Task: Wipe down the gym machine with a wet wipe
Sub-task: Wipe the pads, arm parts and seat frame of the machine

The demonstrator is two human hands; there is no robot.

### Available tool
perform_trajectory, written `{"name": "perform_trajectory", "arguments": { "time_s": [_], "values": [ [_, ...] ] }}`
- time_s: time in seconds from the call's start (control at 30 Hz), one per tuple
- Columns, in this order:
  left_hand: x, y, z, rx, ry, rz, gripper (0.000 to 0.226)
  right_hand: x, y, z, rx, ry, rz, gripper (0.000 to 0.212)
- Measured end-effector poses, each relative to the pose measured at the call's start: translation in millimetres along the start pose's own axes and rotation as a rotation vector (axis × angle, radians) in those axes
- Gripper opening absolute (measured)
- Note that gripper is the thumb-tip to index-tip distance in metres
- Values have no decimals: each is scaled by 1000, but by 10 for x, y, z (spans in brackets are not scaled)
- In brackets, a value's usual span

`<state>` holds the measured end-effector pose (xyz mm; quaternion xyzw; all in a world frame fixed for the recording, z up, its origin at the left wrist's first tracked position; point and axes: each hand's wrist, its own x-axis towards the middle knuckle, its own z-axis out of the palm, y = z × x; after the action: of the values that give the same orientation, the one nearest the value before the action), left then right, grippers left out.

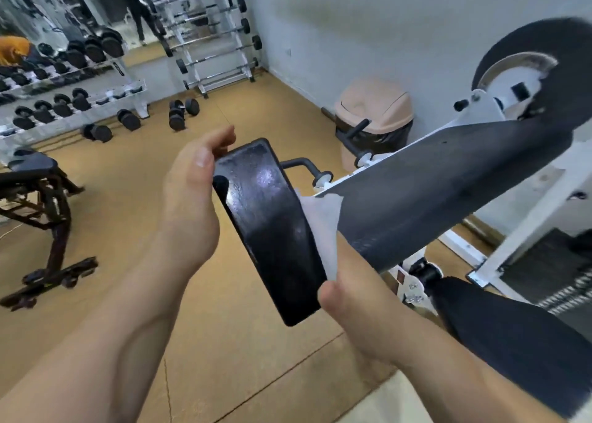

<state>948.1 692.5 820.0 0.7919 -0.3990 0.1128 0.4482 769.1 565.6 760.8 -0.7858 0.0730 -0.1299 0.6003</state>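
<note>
The gym machine has a long black arm pad point(432, 195) on a white frame point(528, 224), with a smaller glossy black side pad point(272, 227) in front of me. My left hand point(192, 195) grips the left edge of the side pad, fingers curled behind its top. My right hand point(352, 297) holds a white wet wipe point(323, 230) pressed into the gap between the side pad and the long pad, thumb at the side pad's lower edge. The side pad's face looks streaked and wet.
A black seat pad point(512, 342) lies at lower right. A beige bin point(374, 118) stands by the wall behind curved handles point(304, 166). A black bench point(41, 204) is left; dumbbell racks point(73, 102) and a barbell rack point(214, 38) line the back. Loose dumbbells point(182, 112) lie on the orange floor.
</note>
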Motion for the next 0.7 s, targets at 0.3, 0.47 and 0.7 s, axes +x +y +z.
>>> {"name": "perform_trajectory", "arguments": {
  "time_s": [0.3, 0.47, 0.7],
  "values": [
    [-7, -555, -375, -313, -376, 194, 53, -241, -266, 1161, -1037, 379, 67, 104],
    [-62, -463, -452, -271, -429, 153, 75, -428, -102, 1528, -1108, 554, 247, 97],
    [-498, -341, -444, 83, -314, 592, 72, -395, -54, 1662, -817, 723, 254, 92]
  ]
}}
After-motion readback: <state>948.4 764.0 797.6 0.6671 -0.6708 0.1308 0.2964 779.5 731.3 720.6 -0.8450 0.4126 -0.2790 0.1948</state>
